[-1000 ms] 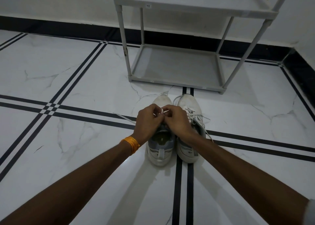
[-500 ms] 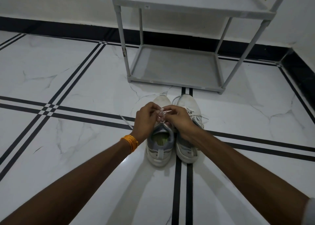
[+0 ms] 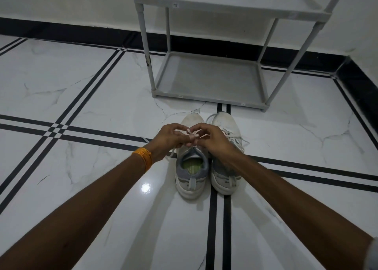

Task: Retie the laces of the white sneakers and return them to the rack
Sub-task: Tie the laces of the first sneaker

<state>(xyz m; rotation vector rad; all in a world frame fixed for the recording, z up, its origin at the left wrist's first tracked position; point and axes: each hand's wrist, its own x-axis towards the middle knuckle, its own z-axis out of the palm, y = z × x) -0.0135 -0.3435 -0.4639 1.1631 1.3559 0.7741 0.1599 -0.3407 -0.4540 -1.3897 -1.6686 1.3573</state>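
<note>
Two white sneakers (image 3: 206, 157) sit on glossy marble floor (image 3: 81, 106) before a grey rack (image 3: 208, 77); left hand (image 3: 166, 139) and right hand (image 3: 214, 141) each pinch the left shoe's laces (image 3: 191, 135).

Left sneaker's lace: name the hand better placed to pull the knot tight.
Neither alone: the left hand and right hand each pinch the lace from opposite sides over the left sneaker.
</note>
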